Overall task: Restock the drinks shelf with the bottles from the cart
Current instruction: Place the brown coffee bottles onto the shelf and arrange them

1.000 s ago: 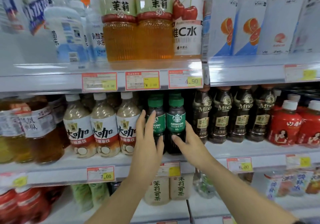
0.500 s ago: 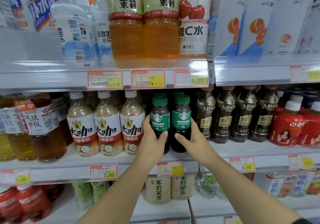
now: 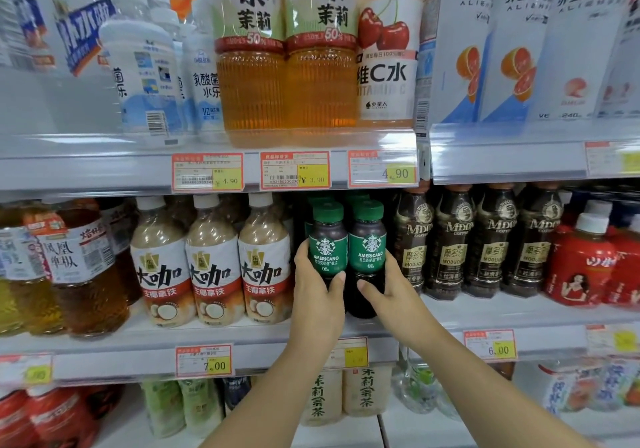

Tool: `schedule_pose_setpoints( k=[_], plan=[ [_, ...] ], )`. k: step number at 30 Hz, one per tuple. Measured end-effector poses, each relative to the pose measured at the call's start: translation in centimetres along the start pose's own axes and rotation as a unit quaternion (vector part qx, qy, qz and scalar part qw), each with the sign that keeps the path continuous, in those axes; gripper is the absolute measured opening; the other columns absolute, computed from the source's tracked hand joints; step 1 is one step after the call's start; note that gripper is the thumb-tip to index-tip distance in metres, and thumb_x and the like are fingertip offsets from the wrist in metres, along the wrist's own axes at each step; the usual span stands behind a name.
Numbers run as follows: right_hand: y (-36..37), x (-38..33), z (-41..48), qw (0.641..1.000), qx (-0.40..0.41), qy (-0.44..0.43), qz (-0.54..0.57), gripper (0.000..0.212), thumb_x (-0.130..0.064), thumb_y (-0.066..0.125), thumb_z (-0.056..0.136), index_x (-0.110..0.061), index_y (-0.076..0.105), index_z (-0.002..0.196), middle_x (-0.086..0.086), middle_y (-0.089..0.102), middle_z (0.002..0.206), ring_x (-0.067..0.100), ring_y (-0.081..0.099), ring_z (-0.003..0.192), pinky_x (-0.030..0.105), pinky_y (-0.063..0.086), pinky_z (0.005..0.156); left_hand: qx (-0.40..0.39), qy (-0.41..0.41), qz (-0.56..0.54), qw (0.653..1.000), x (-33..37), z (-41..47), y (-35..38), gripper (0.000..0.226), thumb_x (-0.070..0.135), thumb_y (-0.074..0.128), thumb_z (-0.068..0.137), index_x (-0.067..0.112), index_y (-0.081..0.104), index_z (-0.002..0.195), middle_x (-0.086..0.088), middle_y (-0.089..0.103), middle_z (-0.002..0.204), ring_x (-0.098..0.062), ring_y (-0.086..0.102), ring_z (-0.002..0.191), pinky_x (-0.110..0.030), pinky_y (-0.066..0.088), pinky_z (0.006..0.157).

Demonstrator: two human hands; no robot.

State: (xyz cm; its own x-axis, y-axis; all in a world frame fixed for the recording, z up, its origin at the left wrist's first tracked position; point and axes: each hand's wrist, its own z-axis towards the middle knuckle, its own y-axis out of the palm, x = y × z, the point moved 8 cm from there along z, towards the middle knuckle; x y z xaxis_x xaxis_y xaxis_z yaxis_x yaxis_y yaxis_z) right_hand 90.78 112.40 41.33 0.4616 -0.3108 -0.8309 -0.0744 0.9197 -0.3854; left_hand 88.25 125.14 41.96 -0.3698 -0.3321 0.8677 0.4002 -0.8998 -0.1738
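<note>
Smooth shelf (image 3: 485,309), left hand (image 3: 317,298) grips bottle (image 3: 327,252) (cylindrical)

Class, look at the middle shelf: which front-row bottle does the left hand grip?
The left green-capped Americano bottle; the left hand wraps its lower body, while the right hand holds the right Americano bottle.

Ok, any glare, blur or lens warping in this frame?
Head view: bright, even store light; glare whitens the clear plastic shelf-edge strip and pale water bottles upper left; wide-angle lens bows the white shelves; left hand and right hand on the green-capped dark coffee bottles are sharp, corners soft.
</note>
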Motion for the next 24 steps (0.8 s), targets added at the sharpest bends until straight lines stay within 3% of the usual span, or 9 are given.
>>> schedule_pose_setpoints(
  k=[3,7,12,19,24],
  plan=[
    [-0.1,-0.1,0.0,1.0,0.001,-0.001,-0.003,0.059,-0.01,0.051,0.093,-0.032,0.022,0.139,-0.037,0.038,0.115,-0.017,0.044,0.105,-0.009,0.029,0.079,0.009,0.0,-0.006,1.0,0.0,0.2,0.1,0.063,0.001,0.056,0.088,0.02,0.026,0.141,0.003,0.049,0.129,-0.012,0.048,0.117,-0.023,0.038,0.097],
    [0.0,-0.1,0.1,1.0,0.0,-0.005,0.0,0.059,-0.008,0.05,0.093,-0.035,0.02,0.136,-0.036,0.038,0.115,-0.035,0.036,0.098,-0.009,0.029,0.077,0.015,0.003,-0.004,1.0,-0.1,0.6,0.2,0.063,0.001,0.057,0.088,0.021,0.027,0.14,0.001,0.048,0.129,-0.013,0.047,0.119,-0.028,0.038,0.101],
    [0.1,-0.1,0.3,1.0,-0.005,-0.006,0.008,0.057,-0.007,0.049,0.093,-0.034,0.021,0.134,-0.035,0.039,0.113,-0.037,0.035,0.095,-0.011,0.027,0.075,0.023,-0.001,0.006,1.0,-0.3,0.8,0.4,0.065,0.002,0.056,0.088,0.02,0.025,0.142,-0.002,0.046,0.133,-0.015,0.046,0.12,-0.03,0.039,0.102],
    [0.3,0.1,1.1,1.0,0.001,-0.004,0.018,0.058,-0.003,0.049,0.092,-0.031,0.022,0.135,-0.024,0.045,0.114,-0.029,0.038,0.097,-0.01,0.028,0.075,0.012,0.003,0.008,1.0,-0.9,1.2,0.4,0.066,0.002,0.058,0.087,0.018,0.024,0.142,-0.005,0.042,0.135,-0.016,0.042,0.124,-0.035,0.036,0.107],
    [0.2,0.2,1.1,1.0,0.017,-0.007,0.007,0.06,-0.004,0.054,0.09,-0.031,0.023,0.133,-0.012,0.05,0.124,-0.016,0.045,0.107,-0.007,0.03,0.08,-0.046,-0.021,-0.006,0.999,-1.4,1.8,0.8,0.081,0.008,0.059,0.088,0.019,0.005,0.148,-0.003,0.031,0.146,-0.014,0.034,0.132,-0.028,0.031,0.108]
  ],
)
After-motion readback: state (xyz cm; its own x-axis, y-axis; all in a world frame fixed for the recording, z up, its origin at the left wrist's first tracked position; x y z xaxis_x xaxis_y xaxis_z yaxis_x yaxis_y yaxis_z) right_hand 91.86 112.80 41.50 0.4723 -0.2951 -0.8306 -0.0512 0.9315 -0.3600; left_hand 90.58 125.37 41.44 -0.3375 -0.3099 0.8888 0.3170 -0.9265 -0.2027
